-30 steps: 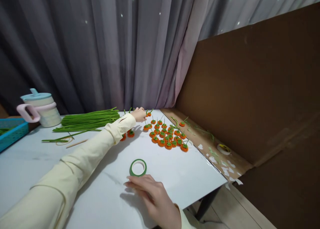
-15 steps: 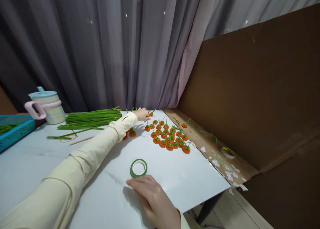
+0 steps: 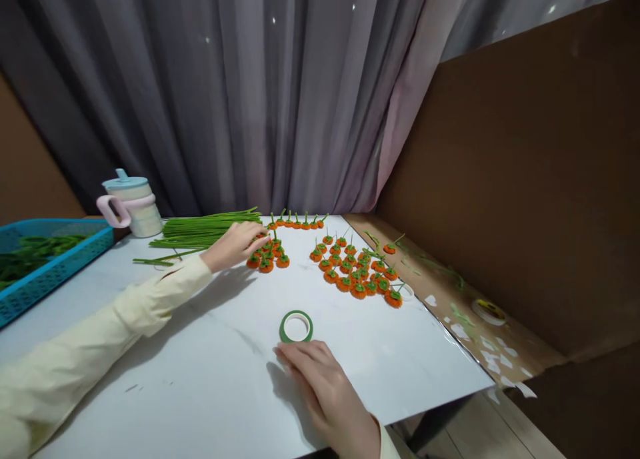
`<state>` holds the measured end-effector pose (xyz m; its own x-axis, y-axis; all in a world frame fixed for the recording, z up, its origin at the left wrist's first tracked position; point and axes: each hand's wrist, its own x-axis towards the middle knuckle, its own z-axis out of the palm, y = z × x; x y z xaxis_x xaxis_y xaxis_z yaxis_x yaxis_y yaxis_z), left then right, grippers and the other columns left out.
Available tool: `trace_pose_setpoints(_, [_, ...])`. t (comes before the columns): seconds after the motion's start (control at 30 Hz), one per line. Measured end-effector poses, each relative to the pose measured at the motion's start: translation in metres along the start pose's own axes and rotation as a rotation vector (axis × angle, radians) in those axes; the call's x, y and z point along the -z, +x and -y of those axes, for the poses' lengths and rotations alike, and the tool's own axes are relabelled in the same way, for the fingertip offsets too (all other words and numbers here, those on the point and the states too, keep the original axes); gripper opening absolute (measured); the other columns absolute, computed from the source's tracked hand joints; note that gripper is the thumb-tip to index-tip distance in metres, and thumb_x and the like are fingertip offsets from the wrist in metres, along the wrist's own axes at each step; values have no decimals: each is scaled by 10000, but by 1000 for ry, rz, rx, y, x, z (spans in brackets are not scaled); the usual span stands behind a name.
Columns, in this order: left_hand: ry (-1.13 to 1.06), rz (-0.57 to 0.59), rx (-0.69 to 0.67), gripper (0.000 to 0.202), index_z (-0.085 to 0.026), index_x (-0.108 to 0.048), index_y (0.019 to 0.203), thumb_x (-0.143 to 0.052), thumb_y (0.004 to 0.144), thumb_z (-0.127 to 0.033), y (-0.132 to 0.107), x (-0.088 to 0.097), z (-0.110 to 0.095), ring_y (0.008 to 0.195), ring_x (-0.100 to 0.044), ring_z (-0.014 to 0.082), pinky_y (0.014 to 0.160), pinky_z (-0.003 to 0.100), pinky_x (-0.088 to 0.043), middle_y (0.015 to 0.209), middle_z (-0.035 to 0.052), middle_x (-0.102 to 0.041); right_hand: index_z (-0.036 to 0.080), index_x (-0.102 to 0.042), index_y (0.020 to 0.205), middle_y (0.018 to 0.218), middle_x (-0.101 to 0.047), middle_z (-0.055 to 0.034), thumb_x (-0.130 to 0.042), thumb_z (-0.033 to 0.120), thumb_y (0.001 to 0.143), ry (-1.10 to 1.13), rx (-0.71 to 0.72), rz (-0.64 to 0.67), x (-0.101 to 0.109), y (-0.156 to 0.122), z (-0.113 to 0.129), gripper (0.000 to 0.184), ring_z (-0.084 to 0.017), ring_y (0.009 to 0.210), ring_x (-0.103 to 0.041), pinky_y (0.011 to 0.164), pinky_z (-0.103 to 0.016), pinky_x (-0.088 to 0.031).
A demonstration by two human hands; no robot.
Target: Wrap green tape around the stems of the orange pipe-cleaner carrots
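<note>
My left hand point(image 3: 235, 244) reaches over a cluster of small fuzzy orange pieces point(image 3: 266, 265) with green tops and short stalks. Its thumb and fingers are parted around a piece at the cluster's left side; the fingertips are partly hidden. At the front, my right hand point(image 3: 327, 389) hovers low over the table, fingers loosely stretched, nothing visible in them. Just beyond its fingertips lies a roll of green tape point(image 3: 296, 312). A larger group of the orange pieces point(image 3: 358, 290) covers the table's right side. Along the back edge stands a row of them point(image 3: 297, 225).
Green fuzzy stems point(image 3: 207, 229) lie in a pile at the back left, beside a lidded cup point(image 3: 145, 212). A blue basket point(image 3: 60, 272) holds green pieces. Cardboard point(image 3: 510, 199) walls the right side, with paper scraps and a yellow-centred tape roll point(image 3: 490, 311) at its foot.
My left hand has drawn back from the rear row to the cluster on its left. The view has turned left. My right hand stays by the green tape.
</note>
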<state>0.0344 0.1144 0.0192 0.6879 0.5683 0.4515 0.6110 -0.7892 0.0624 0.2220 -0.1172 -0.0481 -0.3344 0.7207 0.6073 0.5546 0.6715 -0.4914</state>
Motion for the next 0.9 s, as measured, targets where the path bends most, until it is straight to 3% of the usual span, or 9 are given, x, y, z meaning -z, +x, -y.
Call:
trace_pose_setpoints(0.1, [-33, -168, 89, 323, -172, -537, 971, -308, 929, -396, -49, -14, 3, 960, -525, 226, 808, 348, -356, 1012, 90, -603, 188, -502, 1191, 882, -647, -77, -399, 51, 871, -84, 34, -108, 1, -1, 2, 363, -192, 850, -546, 699, -324, -469])
trace_pose_setpoints(0.2, [-20, -159, 92, 327, -179, -528, 1044, -359, 910, -425, -70, -32, 1, 985, -507, 247, 838, 377, -368, 1041, 103, -573, 224, -517, 1190, 829, -642, -62, -417, 39, 855, -105, 14, -183, 2, -2, 4, 396, -184, 770, -522, 626, -297, -466])
trace_pose_setpoints(0.33, [-16, -130, 92, 388, -191, -515, 1131, -461, 858, -461, -56, -53, -4, 962, -487, 257, 830, 389, -407, 1060, 108, -520, 253, -490, 1241, 873, -637, -60, -385, 24, 852, -1, -23, -170, 3, -4, 4, 464, -184, 766, -485, 598, -276, -476])
trace_pose_setpoints(0.5, [-15, -73, 69, 303, -155, -575, 959, -465, 864, -421, -40, -69, -8, 975, -453, 270, 839, 409, -409, 1041, 124, -487, 250, -464, 1269, 983, -634, -55, -356, 97, 906, 159, -154, -173, 5, -5, 2, 408, -137, 775, -566, 685, -247, -504])
trace_pose_setpoints(0.63, [-32, -52, 59, 250, -171, -559, 903, -448, 877, -393, -45, -70, -9, 1021, -445, 259, 872, 396, -384, 1098, 110, -488, 237, -438, 1267, 1126, -621, -61, -360, 145, 927, 198, -274, -201, 3, -4, 1, 361, -124, 882, -624, 797, -233, -508])
trace_pose_setpoints(0.77, [-55, -41, 75, 234, -160, -514, 925, -450, 869, -378, -48, -68, -9, 1025, -455, 259, 870, 398, -368, 1111, 120, -506, 200, -480, 1222, 1094, -642, -79, -349, 206, 939, 203, -358, -253, 2, -3, 1, 311, -145, 958, -627, 829, -252, -512])
trace_pose_setpoints(0.9, [-112, -26, 90, 226, -141, -480, 963, -438, 864, -340, -47, -68, -9, 920, -499, 245, 808, 373, -390, 989, 111, -547, 193, -577, 1108, 1064, -655, -85, -401, 246, 922, 223, -444, -138, 25, -11, -3, 262, -171, 964, -627, 821, -267, -523])
